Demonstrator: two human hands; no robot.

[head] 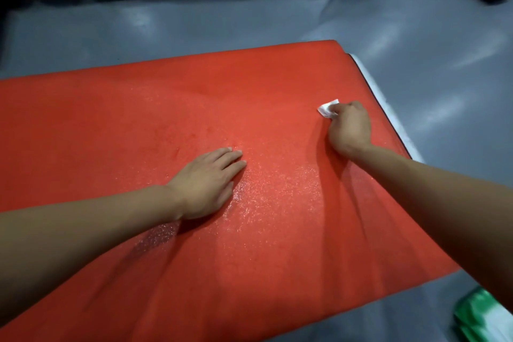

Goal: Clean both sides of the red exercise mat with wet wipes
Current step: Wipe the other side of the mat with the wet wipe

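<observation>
R hand fingers curled, gripping wet wipe near the red mat far-right end, unwiped stretch running long-axis leftward from its fingertips; L hand flat, fingers straight, pressing mat, nearer me.

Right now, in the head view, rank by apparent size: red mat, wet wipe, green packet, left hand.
1. red mat
2. left hand
3. green packet, cut off by the frame edge, so unsure against the hand
4. wet wipe

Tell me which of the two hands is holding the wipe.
The right hand, out near the red mat's far right end, grips the white wipe. The left hand rests flat, holding nothing.
</observation>
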